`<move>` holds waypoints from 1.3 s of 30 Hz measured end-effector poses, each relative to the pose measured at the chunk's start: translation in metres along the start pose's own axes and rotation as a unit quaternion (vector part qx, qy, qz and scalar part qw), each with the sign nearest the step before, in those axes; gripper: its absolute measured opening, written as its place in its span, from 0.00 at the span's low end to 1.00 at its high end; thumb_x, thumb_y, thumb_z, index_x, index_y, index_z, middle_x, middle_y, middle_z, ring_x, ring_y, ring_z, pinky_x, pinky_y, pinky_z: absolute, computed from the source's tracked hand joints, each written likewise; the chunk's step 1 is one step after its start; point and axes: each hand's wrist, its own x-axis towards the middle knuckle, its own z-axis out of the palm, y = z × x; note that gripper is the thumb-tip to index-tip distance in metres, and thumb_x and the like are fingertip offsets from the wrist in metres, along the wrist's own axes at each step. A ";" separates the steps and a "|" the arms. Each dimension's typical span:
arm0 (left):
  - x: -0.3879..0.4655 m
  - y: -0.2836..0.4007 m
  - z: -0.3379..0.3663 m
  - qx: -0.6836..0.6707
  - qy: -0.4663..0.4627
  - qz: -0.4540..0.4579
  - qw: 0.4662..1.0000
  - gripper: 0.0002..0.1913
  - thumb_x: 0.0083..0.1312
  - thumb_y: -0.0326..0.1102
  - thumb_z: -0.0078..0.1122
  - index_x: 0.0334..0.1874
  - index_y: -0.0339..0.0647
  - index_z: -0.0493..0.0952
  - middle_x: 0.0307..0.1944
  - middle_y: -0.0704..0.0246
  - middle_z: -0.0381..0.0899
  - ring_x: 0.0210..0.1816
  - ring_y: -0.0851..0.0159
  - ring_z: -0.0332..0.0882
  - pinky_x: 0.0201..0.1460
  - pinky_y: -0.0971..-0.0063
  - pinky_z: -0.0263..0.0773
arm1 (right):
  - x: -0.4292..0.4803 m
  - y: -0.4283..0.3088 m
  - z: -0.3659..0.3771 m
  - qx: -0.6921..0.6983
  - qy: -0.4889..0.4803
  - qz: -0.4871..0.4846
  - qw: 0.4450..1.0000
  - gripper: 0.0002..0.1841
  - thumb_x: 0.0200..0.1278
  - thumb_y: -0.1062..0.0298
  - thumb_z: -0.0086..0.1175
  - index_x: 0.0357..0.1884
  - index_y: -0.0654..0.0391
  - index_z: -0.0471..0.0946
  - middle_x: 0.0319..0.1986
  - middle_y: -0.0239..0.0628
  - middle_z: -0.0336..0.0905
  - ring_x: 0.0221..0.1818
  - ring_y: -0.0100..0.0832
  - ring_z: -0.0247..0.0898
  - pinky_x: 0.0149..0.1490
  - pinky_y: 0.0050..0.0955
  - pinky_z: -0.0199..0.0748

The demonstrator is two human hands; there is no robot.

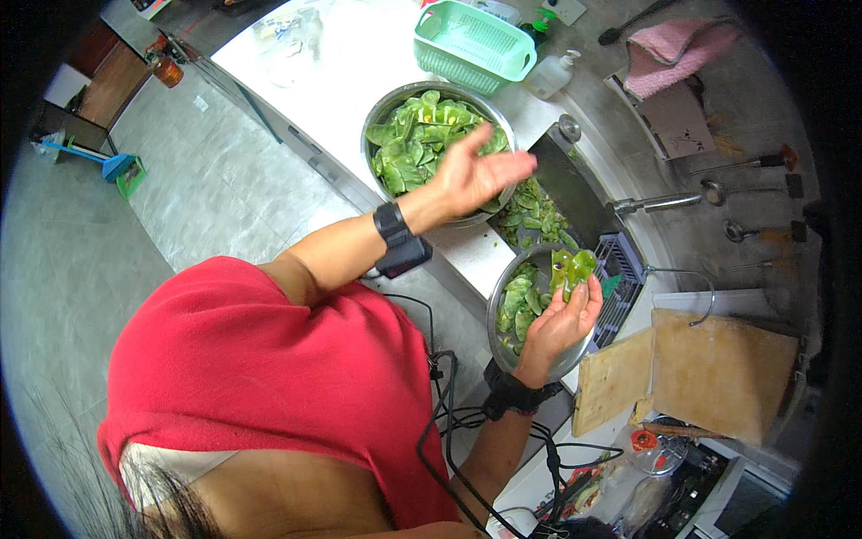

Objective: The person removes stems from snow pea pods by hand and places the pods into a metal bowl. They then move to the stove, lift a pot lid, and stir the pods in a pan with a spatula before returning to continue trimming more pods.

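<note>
My left hand hangs palm up over the near side of a large metal bowl, fingers spread and holding nothing. Broad flat green bean pods heap up inside that bowl. In my right hand is a split green bean pod, pinched in the fingertips above a smaller metal bowl. More green pods lie in the smaller bowl, partly covered by my right hand and wrist. Between the two bowls, green pod pieces and trimmings are scattered in the dark sink.
A mint-green plastic basket and a pump bottle stand behind the large bowl. The faucet juts over the sink beside a purple rack. Wooden cutting boards lean at right. Black cables dangle by my body.
</note>
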 end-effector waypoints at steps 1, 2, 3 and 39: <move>-0.001 -0.021 -0.005 0.142 0.086 0.030 0.986 0.30 0.76 0.44 0.55 0.74 0.35 0.61 0.59 0.42 0.77 0.62 0.47 0.79 0.65 0.52 0.78 | -0.002 0.000 0.003 -0.010 0.002 -0.012 1.000 0.14 0.78 0.71 0.47 0.61 0.62 0.70 0.57 0.43 0.76 0.58 0.36 0.73 0.64 0.39 0.71; -0.007 -0.048 -0.012 0.316 0.047 0.051 0.946 0.30 0.74 0.42 0.58 0.73 0.37 0.63 0.57 0.49 0.80 0.58 0.49 0.82 0.59 0.55 0.83 | -0.004 0.001 0.007 -0.046 0.009 -0.039 0.998 0.16 0.77 0.74 0.49 0.63 0.63 0.70 0.58 0.44 0.78 0.59 0.38 0.75 0.64 0.39 0.73; -0.010 -0.068 -0.017 0.378 0.054 -0.020 0.924 0.26 0.73 0.41 0.60 0.69 0.40 0.66 0.57 0.53 0.81 0.56 0.51 0.82 0.58 0.55 0.82 | -0.006 0.003 0.011 -0.111 -0.017 -0.100 0.989 0.17 0.76 0.75 0.50 0.63 0.63 0.69 0.59 0.45 0.78 0.59 0.39 0.76 0.63 0.38 0.74; 0.093 -0.092 -0.036 0.167 0.285 -0.144 0.933 0.15 0.82 0.31 0.33 0.63 0.37 0.66 0.61 0.44 0.72 0.64 0.45 0.74 0.59 0.26 0.75 | 0.094 0.031 -0.180 -0.359 -0.012 0.040 0.932 0.12 0.67 0.77 0.55 0.50 0.67 0.81 0.39 0.37 0.86 0.37 0.27 0.79 0.47 0.25 0.77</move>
